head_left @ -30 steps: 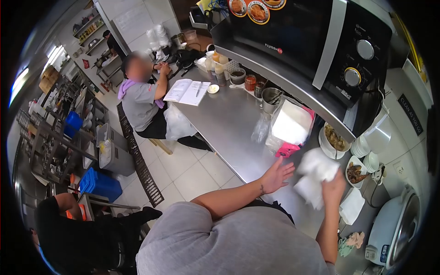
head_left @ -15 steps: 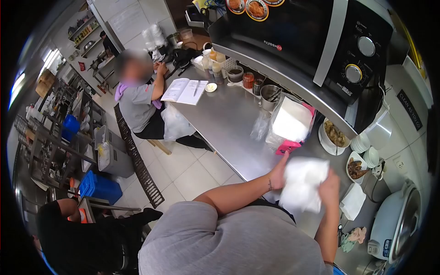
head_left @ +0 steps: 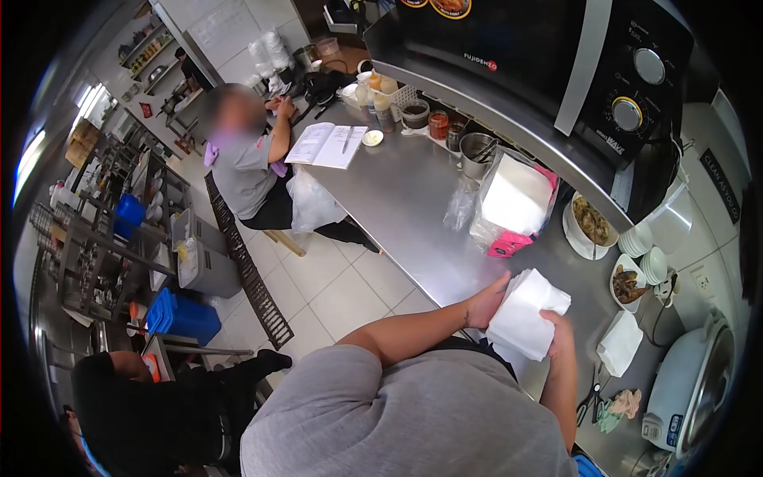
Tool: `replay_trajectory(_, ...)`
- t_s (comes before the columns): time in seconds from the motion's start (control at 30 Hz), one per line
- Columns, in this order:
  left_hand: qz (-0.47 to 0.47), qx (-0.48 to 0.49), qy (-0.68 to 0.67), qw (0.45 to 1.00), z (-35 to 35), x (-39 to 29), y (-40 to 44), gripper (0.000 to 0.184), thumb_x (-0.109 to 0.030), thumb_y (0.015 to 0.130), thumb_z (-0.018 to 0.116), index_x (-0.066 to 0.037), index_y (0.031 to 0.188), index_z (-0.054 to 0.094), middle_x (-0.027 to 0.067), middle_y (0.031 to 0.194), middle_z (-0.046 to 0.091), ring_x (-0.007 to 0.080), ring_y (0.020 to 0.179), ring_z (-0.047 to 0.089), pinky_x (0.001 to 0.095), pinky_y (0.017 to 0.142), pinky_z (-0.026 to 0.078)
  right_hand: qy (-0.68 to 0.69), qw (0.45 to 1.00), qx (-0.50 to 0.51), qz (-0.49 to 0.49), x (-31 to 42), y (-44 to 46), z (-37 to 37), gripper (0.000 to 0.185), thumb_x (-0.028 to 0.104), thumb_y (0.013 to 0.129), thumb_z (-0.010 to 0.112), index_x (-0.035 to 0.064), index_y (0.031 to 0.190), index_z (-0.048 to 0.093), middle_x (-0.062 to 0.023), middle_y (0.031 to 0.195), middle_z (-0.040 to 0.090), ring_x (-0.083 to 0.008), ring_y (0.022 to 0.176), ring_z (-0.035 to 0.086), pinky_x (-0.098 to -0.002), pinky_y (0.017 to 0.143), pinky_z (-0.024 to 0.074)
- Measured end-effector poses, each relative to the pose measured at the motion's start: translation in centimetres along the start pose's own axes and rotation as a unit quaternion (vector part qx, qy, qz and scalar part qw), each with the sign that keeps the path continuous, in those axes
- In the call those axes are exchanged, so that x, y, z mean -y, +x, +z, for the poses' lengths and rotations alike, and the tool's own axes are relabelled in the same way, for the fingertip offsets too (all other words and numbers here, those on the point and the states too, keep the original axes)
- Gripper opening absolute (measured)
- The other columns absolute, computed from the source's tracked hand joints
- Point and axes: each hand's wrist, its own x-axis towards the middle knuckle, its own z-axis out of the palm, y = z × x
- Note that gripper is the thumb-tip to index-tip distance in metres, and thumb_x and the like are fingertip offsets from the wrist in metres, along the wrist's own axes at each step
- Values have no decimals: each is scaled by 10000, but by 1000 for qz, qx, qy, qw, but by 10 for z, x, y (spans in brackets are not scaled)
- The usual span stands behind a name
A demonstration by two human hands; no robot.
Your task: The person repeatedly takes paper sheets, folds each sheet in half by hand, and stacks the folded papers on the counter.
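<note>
A thick stack of white paper napkins [head_left: 524, 314] is held between my two hands at the front edge of the steel counter. My left hand [head_left: 486, 304] grips the stack's left side, its thumb pointing up along the edge. On the other side, my right hand [head_left: 561, 334] is closed around the right edge, thumb lying on top. Just beyond the stack stands a plastic-wrapped pack of white napkins [head_left: 517, 195] with pink sides. Another small white napkin stack [head_left: 620, 343] lies on the counter to the right of my right hand.
A microwave [head_left: 548, 87] overhangs the counter's back. Right of me are a bowl of food [head_left: 590, 221], a plate of fried food [head_left: 628, 285], scissors [head_left: 588, 404] and a rice cooker [head_left: 687, 389]. A seated person [head_left: 254, 175] is beside an open notebook [head_left: 327, 145]; another person in black [head_left: 159, 405] stands behind.
The napkin stack, blurred by motion before, is now sharper and turned at an angle. My right hand has shifted slightly left and lower on it. The whole view has shifted a little.
</note>
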Motion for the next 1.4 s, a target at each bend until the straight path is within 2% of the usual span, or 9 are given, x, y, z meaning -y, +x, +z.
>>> replay_trajectory(0.17,88,-104,165,977,6,10,0,714,-310,890,620,-56,1462,276,140,1350,483,254,1193,532,399,1042,395,32,998,20,-46,0,-17,12,636,133,740,716,-56,1294,467,-173,1166,599,-301,1002,628,-396,857,517)
replay_trajectory(0.27,92,-242,206,944,2,10,4,734,-210,865,648,-39,1460,253,149,1280,511,248,1175,529,377,1004,416,-74,989,-107,-77,-16,2,-7,679,161,779,708,-52,1349,406,-205,1280,529,-332,1125,564,-403,948,462)
replay_trajectory(0.3,125,-308,241,912,-5,14,7,713,-202,865,650,-38,1448,274,149,1278,510,242,1181,519,372,990,420,-232,939,-179,-178,-21,1,-9,689,170,785,705,-46,1361,394,-212,1312,501,-345,1166,528,-409,983,427)
replay_trajectory(0.37,189,-430,306,828,-28,22,13,670,-185,866,654,-35,1425,318,150,1273,509,230,1193,500,361,963,427,-511,723,-301,-354,-28,-3,-6,710,188,796,700,-34,1385,370,-226,1375,447,-371,1248,457,-420,1052,358)
replay_trajectory(0.57,338,-444,563,610,-55,17,-13,577,-133,816,677,0,1328,447,204,1262,503,336,1149,514,390,991,414,-676,651,-99,-331,-67,-5,42,741,310,826,651,0,1419,335,-219,1490,298,-403,1383,252,-525,1134,158)
replay_trajectory(0.77,266,-420,778,384,-66,-8,-41,558,-171,823,656,-81,1337,458,202,1366,426,399,1299,368,549,1080,267,-712,610,-91,-335,-62,18,29,766,365,830,642,46,1447,320,-199,1536,216,-397,1422,171,-565,1139,87)
replay_trajectory(0.87,202,-408,830,321,-82,-12,-41,545,-246,853,620,-91,1348,452,198,1432,366,385,1360,302,610,1097,185,-728,586,-134,-330,-35,49,19,736,390,848,624,127,1468,327,-185,1551,187,-400,1427,153,-574,1136,89)
replay_trajectory(1.2,159,-417,836,318,-71,-13,-39,544,-316,879,576,-94,1358,444,190,1468,324,375,1407,218,604,1115,147,-763,548,-138,-315,18,148,34,717,467,848,578,143,1450,360,-156,1536,240,-361,1427,174,-549,1154,95)
replay_trajectory(1.4,133,-420,842,312,-69,-13,-41,535,-345,915,512,-102,1383,423,168,1499,283,348,1428,183,587,1130,125,-769,538,-133,-319,19,151,36,723,413,800,597,53,1398,412,-155,1537,246,-365,1425,182,-551,1154,98)
